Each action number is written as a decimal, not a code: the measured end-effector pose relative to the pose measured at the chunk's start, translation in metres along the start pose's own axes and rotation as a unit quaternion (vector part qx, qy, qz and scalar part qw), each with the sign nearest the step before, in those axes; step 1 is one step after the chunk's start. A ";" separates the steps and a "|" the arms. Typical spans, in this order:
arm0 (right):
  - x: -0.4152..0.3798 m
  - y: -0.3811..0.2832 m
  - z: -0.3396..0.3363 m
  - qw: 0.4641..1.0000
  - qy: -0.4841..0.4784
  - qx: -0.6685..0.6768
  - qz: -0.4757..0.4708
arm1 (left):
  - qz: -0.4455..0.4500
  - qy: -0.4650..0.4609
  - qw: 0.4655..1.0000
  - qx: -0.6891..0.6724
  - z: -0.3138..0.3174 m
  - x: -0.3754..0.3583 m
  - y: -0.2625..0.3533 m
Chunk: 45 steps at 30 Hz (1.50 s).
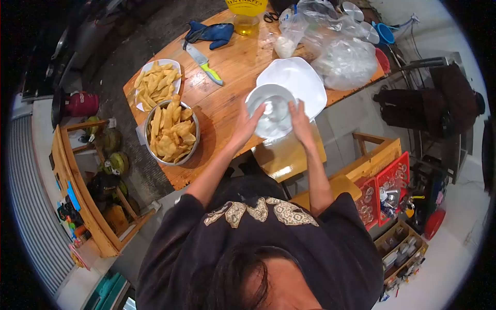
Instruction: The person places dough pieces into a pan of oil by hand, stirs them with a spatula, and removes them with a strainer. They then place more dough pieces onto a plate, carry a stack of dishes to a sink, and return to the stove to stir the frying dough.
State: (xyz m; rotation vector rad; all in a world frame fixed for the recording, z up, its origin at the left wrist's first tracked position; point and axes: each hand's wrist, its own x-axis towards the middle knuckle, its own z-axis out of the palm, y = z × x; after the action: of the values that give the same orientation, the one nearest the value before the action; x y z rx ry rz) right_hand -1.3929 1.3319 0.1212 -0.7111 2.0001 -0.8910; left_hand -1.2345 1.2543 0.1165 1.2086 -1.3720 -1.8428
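Observation:
My left hand grips the left side of a round white bowl, its thumb at the rim. My right hand holds the opposite side in the same way. Inside the bowl is something clear and glossy, with a whitish patch in the middle; I cannot tell what it is. Just behind the bowl, partly covered by it, lies a white square plate with rounded corners. Left of my hands, a metal bowl is heaped with golden fried pieces.
A white plate of yellow pieces stands behind the metal bowl. A knife with a green handle, a blue cloth and oil lie farther back. Plastic bags fill the right end. A stool is below; a person stands right.

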 end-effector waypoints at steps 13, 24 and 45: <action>0.108 0.088 -0.036 0.996 0.051 0.077 0.004 | 0.000 -0.063 0.975 0.214 0.062 0.122 -0.052; -0.003 0.040 0.030 0.920 0.223 0.321 0.026 | 0.510 0.027 0.819 0.260 0.031 -0.017 0.033; -0.267 -0.178 0.789 0.829 -0.456 0.174 0.271 | -0.231 0.238 0.877 0.348 -0.727 -0.292 -0.242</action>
State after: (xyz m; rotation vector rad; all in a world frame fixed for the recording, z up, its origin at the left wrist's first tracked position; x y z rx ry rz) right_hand -0.5607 1.1624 0.0512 -0.2311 1.0272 -0.4059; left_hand -0.4363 1.2467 -0.0700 2.3462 -1.5792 -1.1570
